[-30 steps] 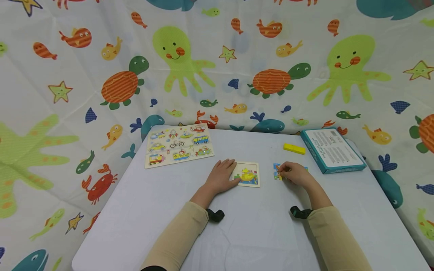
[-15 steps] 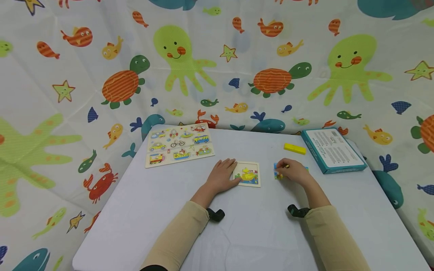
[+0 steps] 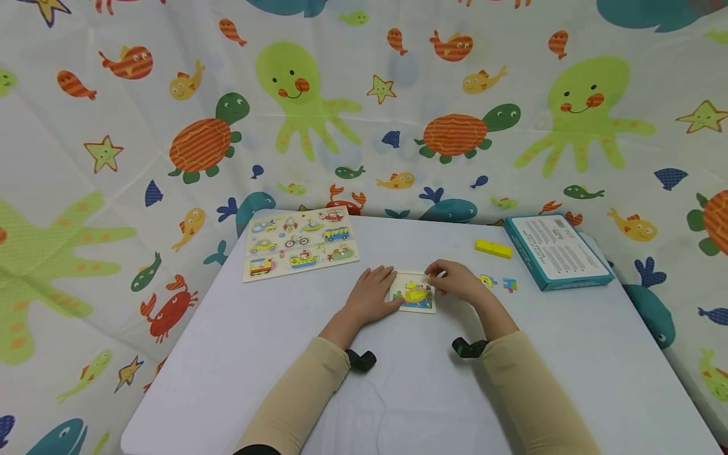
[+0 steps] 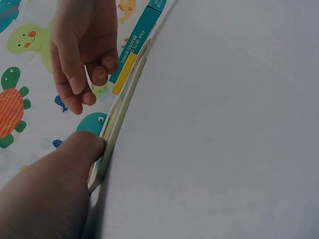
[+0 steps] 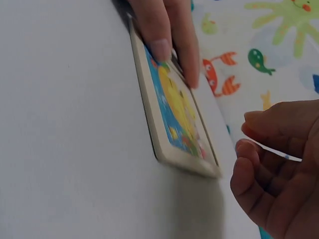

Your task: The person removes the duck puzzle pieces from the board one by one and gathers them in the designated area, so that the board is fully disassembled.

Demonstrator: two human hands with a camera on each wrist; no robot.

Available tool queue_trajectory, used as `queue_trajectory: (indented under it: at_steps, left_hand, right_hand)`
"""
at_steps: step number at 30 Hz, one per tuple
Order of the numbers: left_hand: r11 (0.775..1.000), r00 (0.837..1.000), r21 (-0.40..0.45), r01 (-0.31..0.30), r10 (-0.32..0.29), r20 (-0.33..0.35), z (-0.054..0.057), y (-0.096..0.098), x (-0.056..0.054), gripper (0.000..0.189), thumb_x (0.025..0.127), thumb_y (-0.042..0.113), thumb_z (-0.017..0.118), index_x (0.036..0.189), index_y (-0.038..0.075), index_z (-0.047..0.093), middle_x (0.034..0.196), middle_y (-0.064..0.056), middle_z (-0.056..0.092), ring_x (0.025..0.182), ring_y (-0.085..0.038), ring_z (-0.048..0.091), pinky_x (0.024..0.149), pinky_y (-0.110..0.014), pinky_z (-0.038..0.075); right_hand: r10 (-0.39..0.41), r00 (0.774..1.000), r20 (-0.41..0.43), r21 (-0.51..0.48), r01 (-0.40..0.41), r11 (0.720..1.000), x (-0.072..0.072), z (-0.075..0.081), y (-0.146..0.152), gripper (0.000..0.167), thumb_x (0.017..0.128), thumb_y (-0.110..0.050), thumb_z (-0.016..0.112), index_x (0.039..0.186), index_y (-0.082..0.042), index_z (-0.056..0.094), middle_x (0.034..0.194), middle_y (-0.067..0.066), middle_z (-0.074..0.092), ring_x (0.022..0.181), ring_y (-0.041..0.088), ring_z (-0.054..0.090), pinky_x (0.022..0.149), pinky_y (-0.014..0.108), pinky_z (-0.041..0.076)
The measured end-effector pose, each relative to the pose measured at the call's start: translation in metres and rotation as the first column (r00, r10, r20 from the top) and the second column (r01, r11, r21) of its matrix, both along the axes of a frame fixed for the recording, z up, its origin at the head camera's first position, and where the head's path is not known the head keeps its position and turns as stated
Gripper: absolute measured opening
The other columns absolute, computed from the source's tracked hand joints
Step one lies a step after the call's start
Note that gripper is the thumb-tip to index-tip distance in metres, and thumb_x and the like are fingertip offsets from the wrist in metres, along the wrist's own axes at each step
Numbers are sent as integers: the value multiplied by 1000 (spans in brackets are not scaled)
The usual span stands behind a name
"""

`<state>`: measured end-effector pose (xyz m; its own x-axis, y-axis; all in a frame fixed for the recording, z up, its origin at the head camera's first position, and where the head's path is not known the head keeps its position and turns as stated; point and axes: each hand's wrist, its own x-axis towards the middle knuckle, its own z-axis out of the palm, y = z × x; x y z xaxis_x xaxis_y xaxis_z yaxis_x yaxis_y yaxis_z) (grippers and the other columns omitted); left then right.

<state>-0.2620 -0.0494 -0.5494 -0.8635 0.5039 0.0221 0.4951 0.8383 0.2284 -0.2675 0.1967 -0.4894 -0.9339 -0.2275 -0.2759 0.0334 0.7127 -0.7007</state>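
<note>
A small square wooden jigsaw board [image 3: 423,308] with a yellow duck picture lies on the white table. My left hand [image 3: 371,296] rests at its left side, fingers straight, with the thumb on the near left corner and fingertips pressing the board in the right wrist view. At the board's far right corner, my right hand [image 3: 457,281] brings thumb and fingertips together in a pinch. The jigsaw piece there is hidden by the fingers, also in the right wrist view, where the right hand [image 5: 279,169] is beside the board. Two loose pieces lie right of it, one a blue piece [image 3: 510,284].
A larger vehicle puzzle board [image 3: 301,245] lies at the back left. Toward the back right are a yellow block [image 3: 493,248] and a teal box [image 3: 558,253]. A sea-animal cloth [image 3: 398,95] hangs behind the table [image 3: 409,392].
My right hand has moved left from the loose pieces to the board's far right corner. The leftmost loose piece is gone from its spot. My left hand has stayed put.
</note>
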Motion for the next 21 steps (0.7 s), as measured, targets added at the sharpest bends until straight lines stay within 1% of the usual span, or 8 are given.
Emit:
queue_trajectory:
  at_steps: [2, 5, 9, 13, 21]
  left_hand:
    - [1000, 1000, 2, -1, 1, -2, 0, 0, 0, 78, 94, 63, 48, 155, 17, 33, 162, 0, 32, 152, -21, 23, 126, -45, 15]
    - [1000, 1000, -2, 1, -1, -2, -1, 0, 0, 77, 95, 63, 47, 155, 17, 33, 162, 0, 32, 152, -21, 23, 126, -45, 15]
    - [1000, 1000, -3, 6, -6, 0, 0, -1, 0, 77, 95, 63, 46, 155, 17, 35, 161, 0, 32, 152, -21, 24, 125, -46, 16]
    - [1000, 1000, -1, 8, -8, -6, 1, -1, 0, 77, 95, 63, 46, 155, 16, 35, 161, 0, 33, 152, -21, 24, 125, -46, 16]
    - [1000, 1000, -9, 6, -6, -10, 1, -1, 1, 76, 95, 63, 46, 155, 17, 35, 161, 0, 33, 152, -21, 25, 125, -46, 16]
  right_hand:
    - [25, 1000, -7, -3, -25, 1000, -1, -1, -8, 29, 97, -23, 62, 122, -10, 63, 107, 8, 60, 83, 20, 58, 70, 25, 53]
    - [55, 998, -8, -11, -55, 998, -3, -3, -18, 30, 95, -22, 63, 121, -8, 63, 103, 9, 60, 80, 19, 58, 69, 25, 53]
    - [77, 997, -1, 10, -77, 997, -7, -8, -27, 30, 94, -22, 65, 120, -8, 64, 100, 8, 60, 75, 17, 58, 66, 25, 51]
    - [74, 997, -4, 58, -73, 996, -9, -12, -33, 28, 93, -20, 65, 119, -8, 65, 99, 7, 60, 75, 16, 57, 65, 23, 50]
    - [61, 998, 3, 119, -61, 991, -9, -14, -38, 23, 92, -19, 67, 112, -8, 67, 99, 7, 62, 79, 17, 57, 66, 24, 51]
